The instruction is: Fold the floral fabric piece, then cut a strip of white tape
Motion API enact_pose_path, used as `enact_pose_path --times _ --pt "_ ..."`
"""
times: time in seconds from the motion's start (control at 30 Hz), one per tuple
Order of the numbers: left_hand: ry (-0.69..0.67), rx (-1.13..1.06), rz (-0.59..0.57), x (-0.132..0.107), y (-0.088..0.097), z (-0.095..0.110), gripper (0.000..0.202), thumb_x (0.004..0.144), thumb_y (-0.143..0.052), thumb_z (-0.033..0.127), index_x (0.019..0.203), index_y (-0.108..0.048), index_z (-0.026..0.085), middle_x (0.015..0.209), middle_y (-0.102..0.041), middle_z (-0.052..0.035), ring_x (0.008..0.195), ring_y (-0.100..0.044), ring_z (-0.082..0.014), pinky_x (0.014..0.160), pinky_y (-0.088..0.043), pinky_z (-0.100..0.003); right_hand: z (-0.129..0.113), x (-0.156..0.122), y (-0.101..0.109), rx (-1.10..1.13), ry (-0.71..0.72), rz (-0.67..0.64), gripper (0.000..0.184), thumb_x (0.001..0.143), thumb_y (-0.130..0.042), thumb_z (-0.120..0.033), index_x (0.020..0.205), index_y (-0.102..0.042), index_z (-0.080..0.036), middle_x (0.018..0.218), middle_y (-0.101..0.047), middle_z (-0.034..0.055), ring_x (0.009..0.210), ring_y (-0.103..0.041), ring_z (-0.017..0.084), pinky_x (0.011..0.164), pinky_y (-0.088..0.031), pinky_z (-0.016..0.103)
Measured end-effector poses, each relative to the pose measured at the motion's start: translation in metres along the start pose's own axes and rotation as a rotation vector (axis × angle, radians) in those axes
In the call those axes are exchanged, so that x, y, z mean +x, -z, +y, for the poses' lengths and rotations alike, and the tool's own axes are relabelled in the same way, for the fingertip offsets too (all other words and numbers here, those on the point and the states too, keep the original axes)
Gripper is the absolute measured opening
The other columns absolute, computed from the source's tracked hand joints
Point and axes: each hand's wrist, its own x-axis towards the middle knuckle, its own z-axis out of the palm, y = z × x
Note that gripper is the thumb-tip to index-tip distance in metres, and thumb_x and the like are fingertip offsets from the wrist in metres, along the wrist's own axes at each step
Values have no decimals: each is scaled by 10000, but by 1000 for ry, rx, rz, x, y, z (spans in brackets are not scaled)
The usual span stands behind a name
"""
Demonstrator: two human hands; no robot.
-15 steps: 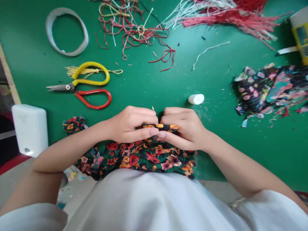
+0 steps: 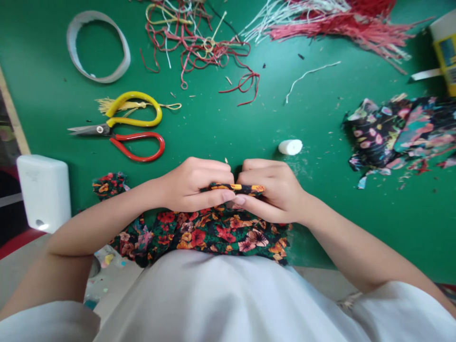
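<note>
My left hand (image 2: pixel 194 184) and my right hand (image 2: pixel 272 190) meet at the near edge of the green table (image 2: pixel 221 128). Both pinch a folded or rolled edge of dark floral fabric (image 2: pixel 213 232) with red and orange flowers. The rolled strip shows between my fingertips. The rest of the cloth hangs down toward my lap and spreads left under my left forearm. What lies inside the roll is hidden by my fingers.
Scissors (image 2: pixel 121 128) with one yellow and one red handle lie to the left. A white tape ring (image 2: pixel 98 45), tangled red cords (image 2: pixel 199 45), red and white strands (image 2: pixel 331 21), a small white cylinder (image 2: pixel 290 147), another floral cloth (image 2: pixel 399 130), a glue bottle (image 2: pixel 445 47) and a white box (image 2: pixel 44 192) surround them.
</note>
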Motion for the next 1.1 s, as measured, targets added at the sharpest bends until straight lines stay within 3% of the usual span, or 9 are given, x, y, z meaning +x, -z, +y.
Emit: enact_pose_path --times 0.9,1.1 --pt "13 -45 4 1 2 0 292 992 -419 269 762 -557 152 654 -551 -16 635 -533 -99 609 -400 -188 0 2 1 -14 31 -33 422 1014 -413 -383 645 -469 -187 542 -392 -34 548 -334 115 567 -293 270" --pt "4 -27 -17 0 2 -1 403 1018 -317 347 763 -564 157 654 -558 -34 642 -536 -117 611 -413 -207 0 2 2 -12 36 -28 407 1009 -430 -358 646 -486 -182 538 -397 -36 548 -332 117 570 -296 272"
